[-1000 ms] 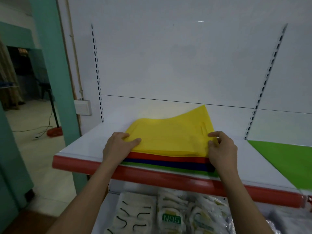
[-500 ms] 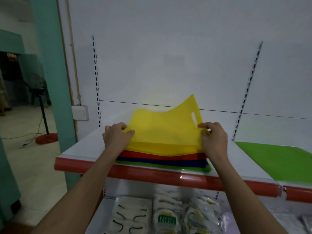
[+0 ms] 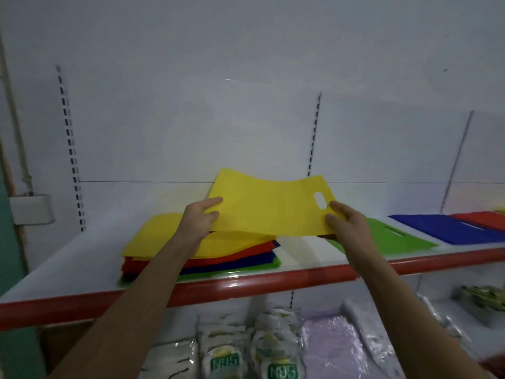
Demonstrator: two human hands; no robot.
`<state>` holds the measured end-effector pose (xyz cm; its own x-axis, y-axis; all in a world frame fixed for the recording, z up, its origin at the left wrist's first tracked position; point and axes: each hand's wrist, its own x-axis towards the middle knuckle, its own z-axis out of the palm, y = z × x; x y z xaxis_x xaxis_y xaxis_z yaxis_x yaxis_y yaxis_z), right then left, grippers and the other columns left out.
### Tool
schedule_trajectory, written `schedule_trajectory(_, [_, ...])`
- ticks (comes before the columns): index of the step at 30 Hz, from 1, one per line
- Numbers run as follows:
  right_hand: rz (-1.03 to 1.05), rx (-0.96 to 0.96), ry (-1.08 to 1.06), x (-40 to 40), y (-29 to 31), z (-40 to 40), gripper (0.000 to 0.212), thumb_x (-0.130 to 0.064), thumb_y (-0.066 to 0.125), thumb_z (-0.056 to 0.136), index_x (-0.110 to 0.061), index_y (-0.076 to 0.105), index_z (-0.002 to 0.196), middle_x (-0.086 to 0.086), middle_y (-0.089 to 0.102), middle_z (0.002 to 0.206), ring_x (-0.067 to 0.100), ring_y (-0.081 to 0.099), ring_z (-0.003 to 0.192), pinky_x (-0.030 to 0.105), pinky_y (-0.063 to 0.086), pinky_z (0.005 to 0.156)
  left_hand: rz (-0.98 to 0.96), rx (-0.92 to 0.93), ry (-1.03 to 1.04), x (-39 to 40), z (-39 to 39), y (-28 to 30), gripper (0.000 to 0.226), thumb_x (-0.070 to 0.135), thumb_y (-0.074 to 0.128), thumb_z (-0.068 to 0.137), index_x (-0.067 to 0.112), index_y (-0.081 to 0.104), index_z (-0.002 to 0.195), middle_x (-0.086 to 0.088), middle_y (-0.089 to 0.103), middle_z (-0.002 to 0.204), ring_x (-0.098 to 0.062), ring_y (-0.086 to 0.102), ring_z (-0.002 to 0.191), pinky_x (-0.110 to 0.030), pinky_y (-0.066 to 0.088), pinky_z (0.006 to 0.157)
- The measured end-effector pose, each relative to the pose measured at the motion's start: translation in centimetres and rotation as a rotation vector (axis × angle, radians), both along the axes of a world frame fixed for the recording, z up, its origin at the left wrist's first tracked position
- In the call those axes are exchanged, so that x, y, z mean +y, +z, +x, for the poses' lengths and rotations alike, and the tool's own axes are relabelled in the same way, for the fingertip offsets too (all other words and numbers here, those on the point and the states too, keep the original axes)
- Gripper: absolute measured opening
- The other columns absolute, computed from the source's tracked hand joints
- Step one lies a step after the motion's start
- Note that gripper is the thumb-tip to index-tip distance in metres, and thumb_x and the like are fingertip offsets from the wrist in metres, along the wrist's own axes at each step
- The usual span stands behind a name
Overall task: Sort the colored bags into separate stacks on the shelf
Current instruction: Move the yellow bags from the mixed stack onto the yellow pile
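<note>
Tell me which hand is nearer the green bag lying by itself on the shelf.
Right. The right hand holds the lifted yellow bag just left of the green bag, overlapping its near corner. The left hand grips the bag's far side, over the mixed stack.

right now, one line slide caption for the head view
Both hands, left hand and right hand, hold a yellow bag above the mixed pile on the shelf.

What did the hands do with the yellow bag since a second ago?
Both hands, left hand and right hand, lifted the top yellow bag clear of the mixed pile and carried it rightward, towards the green bag. They kept hold of its two ends. The pile stayed on the shelf, another yellow bag now on top.
</note>
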<state>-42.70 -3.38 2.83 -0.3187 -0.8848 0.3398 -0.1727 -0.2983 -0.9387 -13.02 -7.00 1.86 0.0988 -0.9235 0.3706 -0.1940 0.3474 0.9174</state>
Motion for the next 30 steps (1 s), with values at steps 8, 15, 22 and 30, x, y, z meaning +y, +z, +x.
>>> schedule_trajectory(8, [0.039, 0.045, -0.246, 6.4, -1.4, -10.7, 0.052, 0.003, 0.052, 0.091, -0.012, 0.051, 0.140, 0.013, 0.059, 0.122, 0.025, 0.060, 0.092, 0.049, 0.052, 0.090, 0.065, 0.039, -0.237, -1.2, -12.1, -0.7, 0.044, 0.001, 0.054, 0.095, 0.012, 0.054, 0.137, -0.005, 0.048, 0.143, -0.023, 0.050, 0.128, -0.045, 0.040, 0.110])
schedule_trajectory(15, [0.042, -0.034, -0.373, 12.3, -2.4, -22.1, 0.049, 0.003, 0.051, 0.095, -0.012, 0.048, 0.142, 0.011, 0.052, 0.127, 0.017, 0.058, 0.085, 0.029, 0.054, 0.070, 0.087, 0.031, -0.381, 0.4, -25.4, -1.6, 0.048, -0.003, 0.056, 0.093, 0.008, 0.051, 0.139, -0.008, 0.043, 0.148, -0.027, 0.049, 0.129, -0.048, 0.041, 0.109])
schedule_trajectory(22, [0.109, -0.045, -0.451, 19.2, -3.6, -35.4, 0.048, 0.000, 0.043, 0.099, -0.012, 0.043, 0.146, 0.002, 0.049, 0.118, 0.011, 0.057, 0.085, 0.021, 0.053, 0.062, 0.093, 0.030, -0.480, 5.1, -40.2, -3.4, 0.050, -0.002, 0.059, 0.091, 0.005, 0.049, 0.139, -0.008, 0.050, 0.142, -0.023, 0.053, 0.125, -0.037, 0.042, 0.108])
schedule_trajectory(30, [0.157, -0.034, -0.563, 26.7, -4.8, -48.5, 0.052, -0.005, 0.046, 0.096, -0.021, 0.046, 0.145, -0.006, 0.052, 0.120, 0.046, 0.057, 0.108, 0.065, 0.049, 0.087, 0.188, 0.083, -0.669, 9.5, -55.4, -5.1, 0.058, 0.001, 0.066, 0.088, 0.009, 0.046, 0.142, -0.006, 0.052, 0.140, -0.023, 0.055, 0.122, -0.045, 0.043, 0.108])
